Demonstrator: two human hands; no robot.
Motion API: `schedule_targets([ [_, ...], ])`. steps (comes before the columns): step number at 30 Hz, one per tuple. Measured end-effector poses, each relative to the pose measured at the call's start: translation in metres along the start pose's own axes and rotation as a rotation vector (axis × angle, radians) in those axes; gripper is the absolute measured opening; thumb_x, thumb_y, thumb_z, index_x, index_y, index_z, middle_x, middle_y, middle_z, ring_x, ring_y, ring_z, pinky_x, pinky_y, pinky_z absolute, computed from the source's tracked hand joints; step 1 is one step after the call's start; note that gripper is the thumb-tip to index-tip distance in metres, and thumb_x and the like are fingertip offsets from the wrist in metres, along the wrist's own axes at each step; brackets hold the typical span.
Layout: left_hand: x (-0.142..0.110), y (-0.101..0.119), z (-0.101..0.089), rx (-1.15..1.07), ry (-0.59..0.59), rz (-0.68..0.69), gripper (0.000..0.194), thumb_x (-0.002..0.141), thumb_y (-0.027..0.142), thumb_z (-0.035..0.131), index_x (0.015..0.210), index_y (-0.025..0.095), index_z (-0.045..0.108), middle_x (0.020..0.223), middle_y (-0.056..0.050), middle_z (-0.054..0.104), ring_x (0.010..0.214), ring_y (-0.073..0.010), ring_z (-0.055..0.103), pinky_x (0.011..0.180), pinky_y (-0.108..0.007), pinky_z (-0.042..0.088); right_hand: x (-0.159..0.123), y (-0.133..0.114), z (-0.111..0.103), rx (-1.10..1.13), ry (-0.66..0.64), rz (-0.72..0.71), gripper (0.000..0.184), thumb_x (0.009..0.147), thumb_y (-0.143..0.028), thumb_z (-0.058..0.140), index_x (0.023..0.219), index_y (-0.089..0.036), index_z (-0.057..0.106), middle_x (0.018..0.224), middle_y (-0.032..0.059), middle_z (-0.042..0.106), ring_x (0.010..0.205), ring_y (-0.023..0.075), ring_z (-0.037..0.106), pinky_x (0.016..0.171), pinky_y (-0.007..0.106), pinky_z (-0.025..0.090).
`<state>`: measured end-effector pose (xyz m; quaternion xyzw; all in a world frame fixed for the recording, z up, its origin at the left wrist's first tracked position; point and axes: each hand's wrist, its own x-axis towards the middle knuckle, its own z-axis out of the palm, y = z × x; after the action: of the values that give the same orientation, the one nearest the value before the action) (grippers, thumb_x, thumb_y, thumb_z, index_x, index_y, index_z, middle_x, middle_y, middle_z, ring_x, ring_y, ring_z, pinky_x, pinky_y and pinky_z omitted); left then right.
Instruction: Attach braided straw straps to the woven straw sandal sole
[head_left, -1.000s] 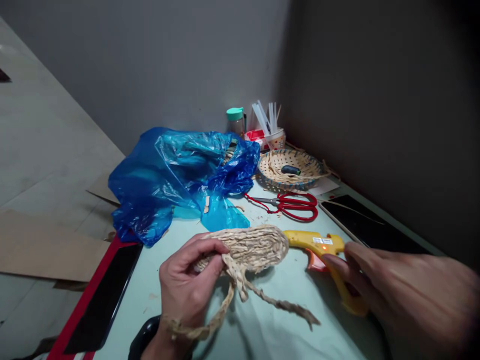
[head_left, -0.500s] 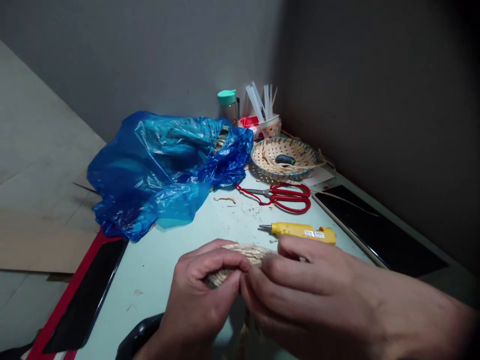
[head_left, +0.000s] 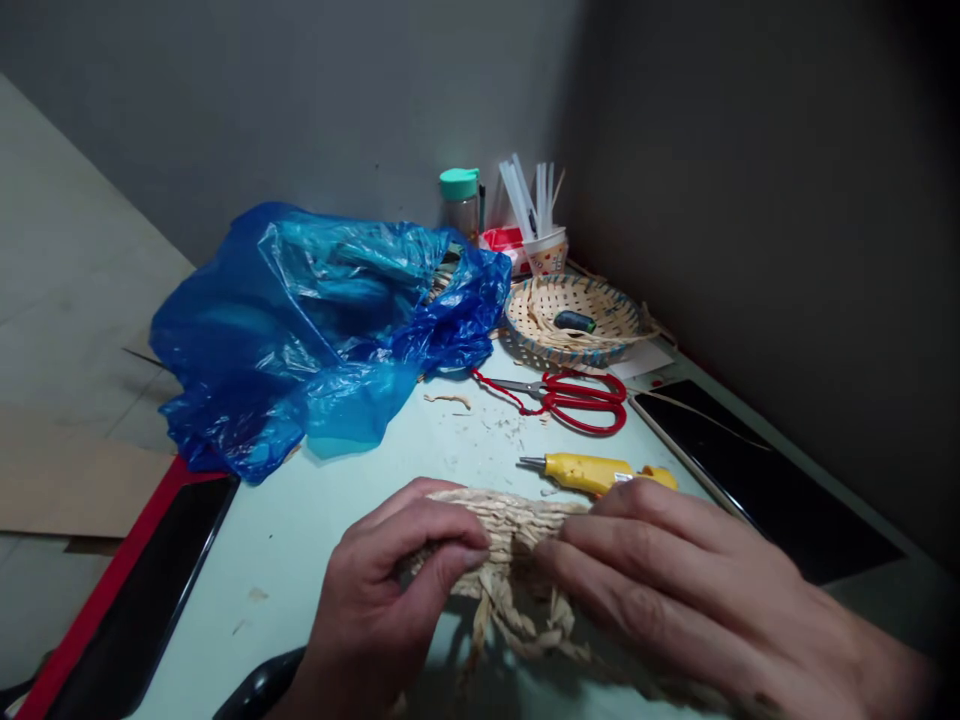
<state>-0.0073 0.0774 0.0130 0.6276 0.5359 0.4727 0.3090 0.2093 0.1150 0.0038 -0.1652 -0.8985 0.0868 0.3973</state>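
Observation:
A pale woven straw piece (head_left: 506, 525) is held up above the table, with twisted straw strands (head_left: 517, 620) hanging from its lower edge. My left hand (head_left: 405, 580) is closed on its left end, thumb in front and fingers over the top. Around the right end curl the fingers of my right hand (head_left: 660, 570); its thumb is hidden. Just beyond the hands lies a yellow hot glue gun (head_left: 589, 470), its nozzle facing left. Red-handled scissors (head_left: 581, 395) rest behind it, with a red cord at the blades.
A crumpled blue plastic bag (head_left: 330, 320) covers the back left. A woven basket (head_left: 532, 310) holding a dark thread spool (head_left: 575, 321) stands at the back. Behind are a teal-lidded jar (head_left: 459, 195) and a paper cup (head_left: 547, 250) with glue sticks. A black panel (head_left: 765, 480) lies at right.
My right hand has moved away from my left thumb toward the right end of the straw piece. More of the weave and the dangling strands now shows. The view has shifted slightly.

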Motion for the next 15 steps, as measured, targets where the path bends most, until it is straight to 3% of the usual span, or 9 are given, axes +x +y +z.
schedule_targets([
  [4,-0.001,0.001,-0.001,-0.055,-0.032,-0.068,0.015,0.079,0.009,0.064,0.072,0.023,0.065,0.084,0.0,0.071,0.079,-0.0156,0.065,0.07,-0.022,0.05,0.003,0.004,-0.005,0.104,-0.047,-0.064,0.035,0.099,-0.015,0.035,0.119,-0.011,0.064,0.096,0.0121,0.073,0.076,0.0201,0.063,0.066,0.033,0.056],
  [8,-0.005,0.005,0.004,-0.133,-0.052,-0.174,0.015,0.08,0.013,0.063,0.074,0.025,0.056,0.086,0.004,0.07,0.078,-0.0136,0.063,0.07,-0.022,0.047,0.01,0.001,-0.008,0.151,-0.049,0.071,0.025,0.093,-0.01,0.056,0.117,-0.012,0.064,0.093,0.0091,0.07,0.08,0.0183,0.061,0.071,0.032,0.053],
  [12,-0.012,0.009,0.011,-0.237,0.013,-0.331,0.013,0.081,0.024,0.065,0.077,0.025,0.053,0.088,0.003,0.07,0.072,-0.0141,0.062,0.064,-0.024,0.047,0.014,-0.001,-0.006,0.195,0.034,0.064,0.019,0.093,-0.011,0.057,0.109,-0.012,0.067,0.085,0.0077,0.069,0.075,0.0167,0.058,0.066,0.031,0.05],
  [15,-0.015,0.012,0.015,-0.309,0.05,-0.426,0.018,0.081,0.029,0.067,0.093,0.027,0.054,0.089,0.002,0.071,0.073,-0.0143,0.063,0.065,-0.023,0.048,0.015,0.0,-0.003,0.224,0.048,0.071,0.018,0.092,-0.008,0.057,0.106,-0.01,0.069,0.084,0.0081,0.068,0.075,0.0165,0.056,0.067,0.032,0.048],
])
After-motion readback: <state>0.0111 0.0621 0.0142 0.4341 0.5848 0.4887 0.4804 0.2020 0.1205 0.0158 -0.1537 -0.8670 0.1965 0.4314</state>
